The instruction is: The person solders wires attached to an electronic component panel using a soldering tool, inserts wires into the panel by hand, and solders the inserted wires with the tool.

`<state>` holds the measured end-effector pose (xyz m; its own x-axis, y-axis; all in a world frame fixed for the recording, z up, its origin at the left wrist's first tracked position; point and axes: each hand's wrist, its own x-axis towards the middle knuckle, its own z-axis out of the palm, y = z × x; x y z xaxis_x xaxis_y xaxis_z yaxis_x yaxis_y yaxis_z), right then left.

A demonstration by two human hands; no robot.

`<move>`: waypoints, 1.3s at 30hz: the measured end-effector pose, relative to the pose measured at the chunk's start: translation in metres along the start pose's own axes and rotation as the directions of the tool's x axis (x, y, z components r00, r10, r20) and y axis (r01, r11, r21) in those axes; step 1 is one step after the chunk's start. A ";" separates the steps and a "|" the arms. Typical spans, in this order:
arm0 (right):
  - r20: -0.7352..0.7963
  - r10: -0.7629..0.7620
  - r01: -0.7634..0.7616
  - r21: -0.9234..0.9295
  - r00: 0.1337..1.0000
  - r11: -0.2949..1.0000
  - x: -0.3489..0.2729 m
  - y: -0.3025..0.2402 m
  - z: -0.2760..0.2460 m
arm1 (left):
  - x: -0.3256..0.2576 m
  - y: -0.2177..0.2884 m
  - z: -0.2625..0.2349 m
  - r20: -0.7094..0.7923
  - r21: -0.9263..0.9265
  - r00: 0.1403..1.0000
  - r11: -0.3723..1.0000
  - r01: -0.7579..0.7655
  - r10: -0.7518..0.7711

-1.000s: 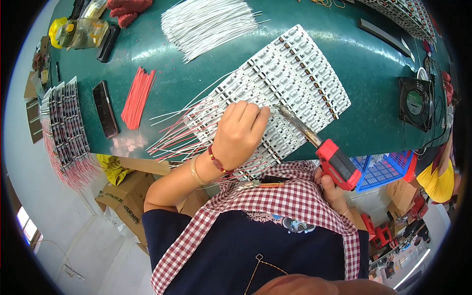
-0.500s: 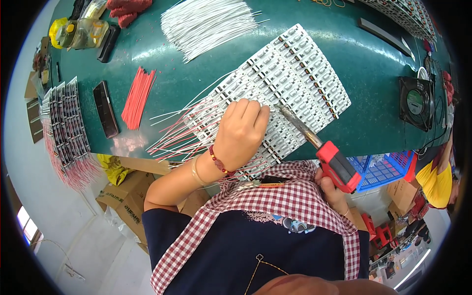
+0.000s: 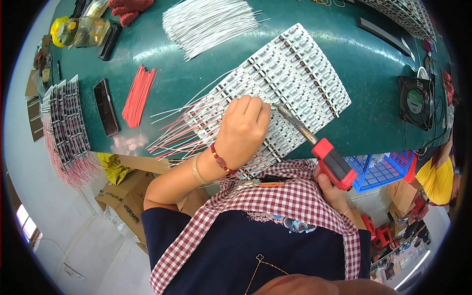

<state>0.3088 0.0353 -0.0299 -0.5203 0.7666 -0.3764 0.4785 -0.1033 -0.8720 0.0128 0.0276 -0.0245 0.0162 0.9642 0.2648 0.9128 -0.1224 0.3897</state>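
Clamping soldering iron [image 3: 322, 150] in right hand [image 3: 330, 191], pointing up-left along diagonal long axis over white panel [image 3: 287, 81]; holding left hand [image 3: 243, 125] curled, can't tell if pinching.

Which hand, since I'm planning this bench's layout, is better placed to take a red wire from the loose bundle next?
Probably the left hand: it is nearer the red bundle, though it is over the boards. The right hand is farther off and holds the iron.
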 end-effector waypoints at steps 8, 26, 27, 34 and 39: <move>-0.005 -0.066 0.066 0.074 0.998 0.995 -0.005 0.002 -0.006 | 0.000 0.002 -0.002 0.026 0.025 0.999 0.999 0.021 -0.021; -0.022 -0.072 0.072 0.032 0.997 0.997 0.001 0.009 0.001 | -0.001 0.003 -0.001 0.011 0.019 1.000 0.999 0.029 -0.029; -0.027 -0.079 0.080 0.030 0.996 0.996 0.000 0.008 0.000 | -0.001 0.003 -0.001 0.011 0.019 0.999 0.999 0.030 -0.031; -0.073 0.007 0.009 0.227 0.997 0.974 -0.003 -0.012 0.000 | -0.002 0.004 -0.001 0.023 0.032 0.999 0.999 0.035 -0.036; -0.005 -0.035 0.035 0.260 0.999 0.965 -0.001 -0.006 -0.003 | -0.002 0.006 -0.002 0.028 0.050 0.999 0.998 0.037 -0.038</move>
<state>0.3092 0.0369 -0.0233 -0.5333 0.7728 -0.3441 0.2600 -0.2373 -0.9360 0.0171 0.0247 -0.0215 -0.0073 0.9743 0.2250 0.9322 -0.0748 0.3542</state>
